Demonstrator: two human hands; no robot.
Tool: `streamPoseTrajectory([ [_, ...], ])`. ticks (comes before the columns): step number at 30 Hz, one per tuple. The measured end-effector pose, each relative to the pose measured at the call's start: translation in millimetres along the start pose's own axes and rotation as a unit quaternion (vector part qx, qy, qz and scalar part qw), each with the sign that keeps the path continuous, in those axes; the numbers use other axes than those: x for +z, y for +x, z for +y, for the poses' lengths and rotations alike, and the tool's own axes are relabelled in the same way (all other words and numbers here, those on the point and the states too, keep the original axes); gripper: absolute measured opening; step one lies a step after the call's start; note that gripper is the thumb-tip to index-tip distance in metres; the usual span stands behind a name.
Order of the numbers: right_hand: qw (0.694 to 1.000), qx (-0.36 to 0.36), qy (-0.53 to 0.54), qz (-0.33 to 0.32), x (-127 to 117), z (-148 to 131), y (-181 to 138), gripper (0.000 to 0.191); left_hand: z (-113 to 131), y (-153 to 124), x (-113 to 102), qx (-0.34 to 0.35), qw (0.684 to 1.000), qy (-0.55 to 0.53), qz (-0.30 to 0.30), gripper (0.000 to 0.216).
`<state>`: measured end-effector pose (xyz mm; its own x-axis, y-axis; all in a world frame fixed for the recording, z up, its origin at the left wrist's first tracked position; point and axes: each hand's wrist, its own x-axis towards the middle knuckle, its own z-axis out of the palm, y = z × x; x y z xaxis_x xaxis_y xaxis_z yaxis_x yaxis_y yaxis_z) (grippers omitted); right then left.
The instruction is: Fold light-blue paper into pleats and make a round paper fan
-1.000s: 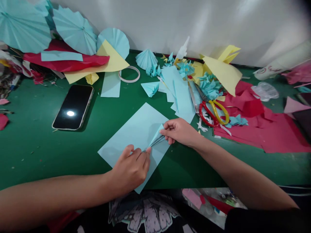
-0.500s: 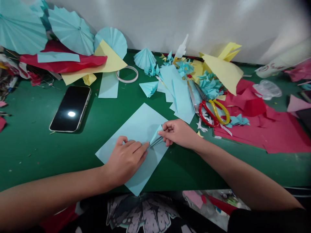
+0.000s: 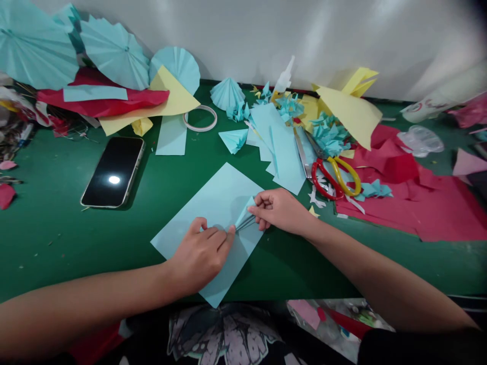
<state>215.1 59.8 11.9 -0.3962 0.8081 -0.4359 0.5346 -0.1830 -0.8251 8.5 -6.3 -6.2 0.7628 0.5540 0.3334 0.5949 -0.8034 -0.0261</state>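
Note:
A light-blue square sheet of paper (image 3: 213, 200) lies turned like a diamond on the green table. Over its right half is a small folded blue paper cone (image 3: 244, 212) with several layered pleats. My right hand (image 3: 280, 210) pinches the wide end of this cone between thumb and curled fingers. At the narrow end, a fingertip of my left hand (image 3: 203, 256) meets the point of the cone. The left fingers are mostly curled, resting on the sheet, and their undersides are hidden.
A phone (image 3: 114, 172) lies at left, near a tape roll (image 3: 200, 129). Red-and-yellow-handled scissors (image 3: 327, 177) rest right of blue strips (image 3: 283, 152). Pleated paper fans (image 3: 116, 53) stand at the back left, a glue bottle (image 3: 284, 76) at the back, red paper (image 3: 437, 208) at right.
My left hand has shifted slightly, its index fingertip now nearer the cone's point. The right hand keeps its pinch. The whole view has drifted a little.

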Motion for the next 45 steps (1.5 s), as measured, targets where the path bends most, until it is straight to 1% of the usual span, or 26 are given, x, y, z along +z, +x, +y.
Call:
streamPoseTrajectory([
  [4,1.000,-0.004,0.006,0.009,1,3,1,0.026,6,1,-1,0.006,0.999,0.046,0.016,0.024],
  [9,1.000,-0.004,0.011,0.009,1,3,1,0.026,7,1,0,0.027,0.997,0.067,0.010,0.025],
  [15,0.999,0.010,0.029,0.010,-1,1,0,0.025,6,1,2,0.036,0.997,0.062,0.004,0.028],
  [20,0.996,0.029,0.084,0.003,-8,-1,-1,0.020,6,1,3,0.030,0.998,0.056,0.009,0.027],
  [25,0.992,0.023,0.120,0.036,-15,-4,-2,0.012,6,2,3,0.030,0.998,0.056,0.016,0.026],
  [27,0.992,0.017,0.122,0.039,-17,-4,-3,0.009,6,3,3,0.030,0.998,0.055,0.017,0.025],
  [30,0.995,0.008,0.091,0.025,-17,-4,-6,0.011,5,3,2,0.031,0.998,0.056,0.016,0.025],
  [34,1.000,-0.003,0.014,0.004,-11,-6,-9,0.011,6,1,2,0.036,0.997,0.061,0.008,0.027],
  [39,0.998,-0.014,-0.046,0.037,-1,-10,-10,0.020,6,1,4,0.038,0.997,0.063,0.003,0.029],
  [42,0.996,-0.014,-0.070,0.054,1,-11,-9,0.022,6,1,5,0.032,0.998,0.060,0.008,0.029],
  [45,0.994,-0.009,-0.092,0.054,0,-10,-8,0.020,6,1,4,0.032,0.998,0.062,0.009,0.029],
])
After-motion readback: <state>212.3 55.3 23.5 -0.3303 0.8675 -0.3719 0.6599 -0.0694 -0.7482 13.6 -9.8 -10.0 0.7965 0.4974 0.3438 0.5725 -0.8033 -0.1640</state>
